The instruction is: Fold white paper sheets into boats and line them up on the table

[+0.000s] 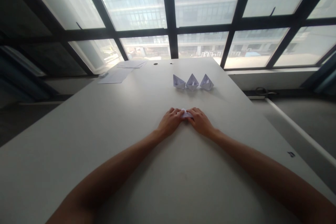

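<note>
Between my two hands, low over the white table (126, 112), is a small piece of folded white paper (186, 114). My left hand (170, 121) grips its left side, thumb and fingers closed on it. On the other side my right hand (201, 120) pinches the paper's right part. Fingers cover much of the paper, so its full shape is hidden. Just beyond my hands stand three white paper boats in a row: a left one (179, 82), a middle one (192, 82) and a right one (207, 82).
Flat white paper sheets (115, 76) lie at the table's far left, some overlapping. A dark round cable hole (155, 64) sits near the far edge. Large dark-framed windows (172, 14) rise behind the table. A small dark mark (291, 154) is near the right edge.
</note>
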Available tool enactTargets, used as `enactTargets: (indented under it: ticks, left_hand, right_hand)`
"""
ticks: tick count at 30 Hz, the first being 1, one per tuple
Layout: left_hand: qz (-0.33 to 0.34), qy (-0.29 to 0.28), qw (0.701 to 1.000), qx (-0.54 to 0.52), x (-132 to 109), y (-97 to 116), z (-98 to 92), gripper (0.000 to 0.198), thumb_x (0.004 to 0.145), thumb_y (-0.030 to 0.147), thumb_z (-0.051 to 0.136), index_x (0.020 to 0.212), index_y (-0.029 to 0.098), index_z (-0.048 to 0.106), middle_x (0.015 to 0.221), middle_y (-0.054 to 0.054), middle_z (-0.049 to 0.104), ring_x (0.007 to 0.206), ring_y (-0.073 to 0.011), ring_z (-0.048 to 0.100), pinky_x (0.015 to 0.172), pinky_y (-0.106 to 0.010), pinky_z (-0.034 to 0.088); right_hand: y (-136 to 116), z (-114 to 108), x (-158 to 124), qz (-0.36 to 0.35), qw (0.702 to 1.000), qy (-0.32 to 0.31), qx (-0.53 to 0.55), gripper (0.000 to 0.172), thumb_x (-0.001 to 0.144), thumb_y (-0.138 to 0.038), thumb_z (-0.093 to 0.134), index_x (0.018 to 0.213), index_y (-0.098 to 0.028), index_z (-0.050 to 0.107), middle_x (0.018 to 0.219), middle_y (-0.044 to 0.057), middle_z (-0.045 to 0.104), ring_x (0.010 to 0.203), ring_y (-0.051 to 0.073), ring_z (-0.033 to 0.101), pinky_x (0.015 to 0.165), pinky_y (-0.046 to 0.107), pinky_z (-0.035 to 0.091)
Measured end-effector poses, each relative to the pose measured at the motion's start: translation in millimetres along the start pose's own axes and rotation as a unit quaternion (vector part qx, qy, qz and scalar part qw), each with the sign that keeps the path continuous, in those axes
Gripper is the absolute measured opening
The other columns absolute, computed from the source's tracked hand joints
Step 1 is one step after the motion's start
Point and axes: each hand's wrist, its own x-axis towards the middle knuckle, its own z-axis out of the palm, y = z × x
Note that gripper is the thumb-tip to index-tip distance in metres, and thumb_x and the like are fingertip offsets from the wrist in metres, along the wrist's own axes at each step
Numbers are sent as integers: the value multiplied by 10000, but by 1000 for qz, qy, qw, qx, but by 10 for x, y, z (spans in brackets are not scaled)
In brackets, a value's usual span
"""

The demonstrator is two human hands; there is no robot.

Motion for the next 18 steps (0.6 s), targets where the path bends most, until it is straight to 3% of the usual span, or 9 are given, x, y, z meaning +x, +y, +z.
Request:
enactTargets:
  ticks: [6, 10, 13, 16, 18]
  left_hand:
    - [-8, 3, 1000, -29, -3, -13, 7, 483, 985, 156, 456, 1467, 173, 430, 1124, -104, 692, 1008, -228, 599, 924, -351, 483]
    - [-39, 40, 991, -122, 6, 6, 56, 411, 954, 116, 456, 1345, 154, 576, 1121, -111, 713, 1014, -226, 638, 942, -354, 491]
    - [-93, 91, 963, -237, 17, 39, 62, 356, 927, 142, 493, 1239, 177, 661, 1156, -85, 721, 1010, -213, 669, 948, -340, 498]
    - [-149, 113, 920, -344, 42, 64, 41, 350, 891, 160, 514, 1189, 170, 697, 1073, -64, 747, 909, -195, 685, 904, -332, 519]
    - [-172, 112, 883, -421, 60, 72, 31, 351, 870, 171, 518, 1165, 150, 708, 1070, -70, 742, 905, -193, 676, 890, -337, 528]
  right_hand:
    - [18, 12, -5, -1, 993, 53, 104, 398, 853, -177, 632, 1246, -188, 568, 1093, 88, 661, 1032, 232, 598, 941, 374, 467]
    - [7, 34, 2, 16, 984, 80, 158, 481, 823, -134, 612, 1291, -212, 539, 993, 45, 676, 922, 200, 632, 876, 342, 497]
    - [3, 33, 14, 22, 979, 107, 172, 390, 836, -146, 588, 1221, -214, 598, 983, 47, 689, 885, 195, 647, 833, 327, 516]
    - [-13, 0, 16, 7, 981, 109, 159, 294, 883, -143, 530, 1133, -218, 665, 1092, 74, 694, 998, 215, 654, 901, 342, 509]
    - [-30, -29, 12, 2, 985, 95, 143, 325, 934, -163, 480, 1203, -227, 651, 1187, 87, 679, 1081, 228, 641, 957, 360, 494]
